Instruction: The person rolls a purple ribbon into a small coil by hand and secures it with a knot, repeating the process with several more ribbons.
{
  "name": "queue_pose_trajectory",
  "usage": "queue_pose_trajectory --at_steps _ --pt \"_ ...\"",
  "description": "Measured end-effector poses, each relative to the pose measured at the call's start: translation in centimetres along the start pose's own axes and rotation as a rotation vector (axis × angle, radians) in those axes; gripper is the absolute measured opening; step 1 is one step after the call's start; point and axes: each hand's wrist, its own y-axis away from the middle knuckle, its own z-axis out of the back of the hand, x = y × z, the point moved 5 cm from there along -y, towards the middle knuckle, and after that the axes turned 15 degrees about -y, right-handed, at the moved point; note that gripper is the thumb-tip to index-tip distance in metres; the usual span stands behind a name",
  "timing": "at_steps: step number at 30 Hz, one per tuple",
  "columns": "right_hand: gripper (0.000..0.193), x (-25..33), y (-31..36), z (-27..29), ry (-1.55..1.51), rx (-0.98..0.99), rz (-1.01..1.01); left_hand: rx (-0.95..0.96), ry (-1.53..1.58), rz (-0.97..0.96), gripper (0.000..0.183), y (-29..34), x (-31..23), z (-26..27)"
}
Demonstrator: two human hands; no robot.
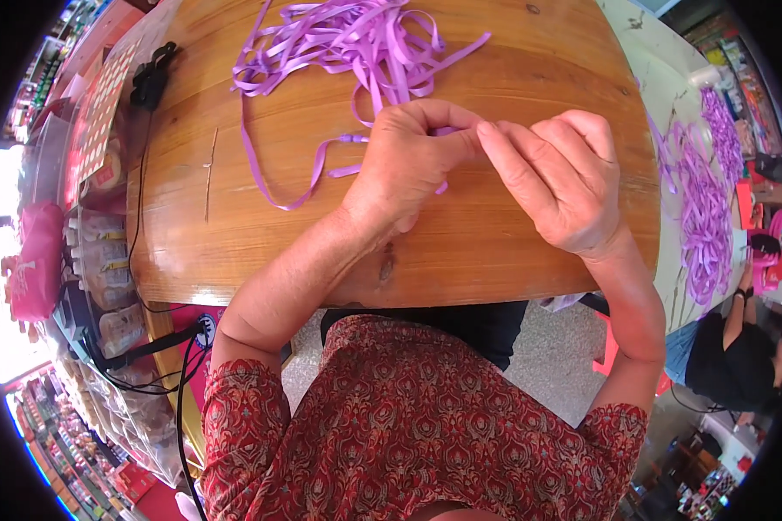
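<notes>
Purple ribbon (330, 39) lies in a loose tangled heap at the far side of the wooden table. One strand (249, 143) loops toward me and runs up to my left hand (400, 161). That hand is closed, and bits of purple ribbon show at its fingers and below its palm. My right hand (556, 174) meets it at the fingertips, thumb and forefinger pinched together. Whatever is in that pinch is too small or hidden to make out. A short ribbon end (345, 172) pokes out left of my left wrist.
A thin twisted strand (209, 174) lies on the wooden table (513, 269) at left. Black cable and a dark clip-like object (154, 76) sit by the left edge. More purple ribbon (704, 217) covers a pale table at right, where another person (738, 360) sits. Packed shelves stand at left.
</notes>
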Motion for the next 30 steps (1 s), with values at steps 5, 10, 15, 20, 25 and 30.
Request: queue_pose_trajectory --at_steps 5,10,15,20,25,30 --pt "0.035 0.0 -0.8 -0.1 -0.028 0.065 0.098 0.055 0.111 0.059 0.014 -0.3 0.3 0.8" --pt "0.031 -0.1 -1.2 0.7 -0.096 0.081 0.11 0.117 0.097 0.098 0.015 0.0 -0.1 0.6" --pt "0.035 -1.0 -1.2 1.2 -0.124 0.059 -0.044 0.08 0.089 0.044 0.018 -0.2 -0.1 0.2" --pt "0.026 -2.3 -0.7 0.2 -0.178 0.011 -0.216 0.04 0.195 0.053 0.018 0.0 -0.3 0.3" --pt "0.016 -2.9 0.4 -0.2 -0.607 -0.19 -0.592 -0.033 0.217 -0.011 0.018 -0.3 -0.2 0.3" --pt "0.011 -2.6 0.4 -0.6 -0.665 -0.209 -0.627 -0.017 0.206 -0.059 0.017 -0.3 0.2 0.1"
